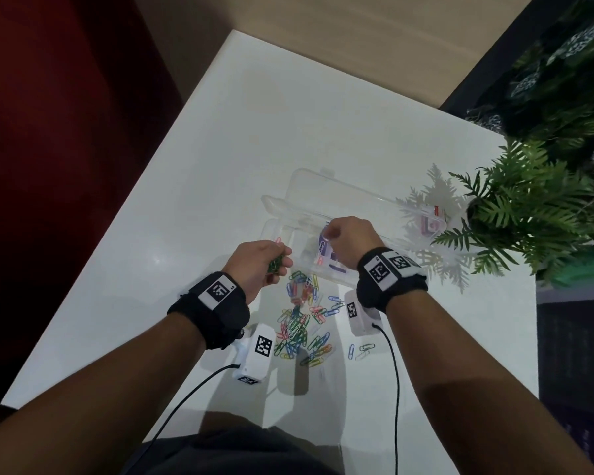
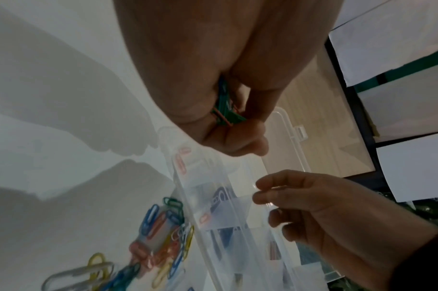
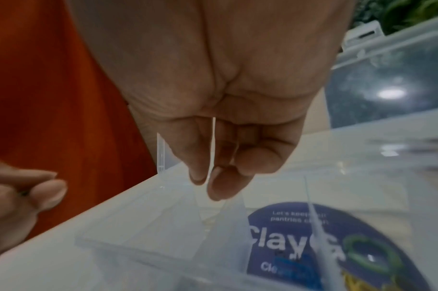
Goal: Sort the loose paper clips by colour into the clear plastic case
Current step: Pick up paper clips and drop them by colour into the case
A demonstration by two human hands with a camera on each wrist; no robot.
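The clear plastic case (image 1: 277, 204) lies open mid-table, lid folded back; its walls (image 2: 240, 248) and floor (image 3: 163, 226) fill the wrist views. Loose coloured paper clips (image 1: 299, 323) are heaped in front of it (image 2: 163, 236). My left hand (image 1: 277, 261) hovers by the case's left end and grips a bunch of green clips (image 2: 225, 106), a red one among them. My right hand (image 1: 328, 236) is over the case's middle compartments, thumb and forefinger (image 3: 198, 177) pinching what looks like a thin white clip. Red clips (image 2: 181, 161) lie in the end compartment.
A potted fern (image 1: 528, 214) overhangs the table's right side, close to the case. Two white camera units (image 1: 259, 351) (image 1: 357, 313) with black cables hang under my wrists near the pile. A blue label (image 3: 287, 246) shows through the case floor.
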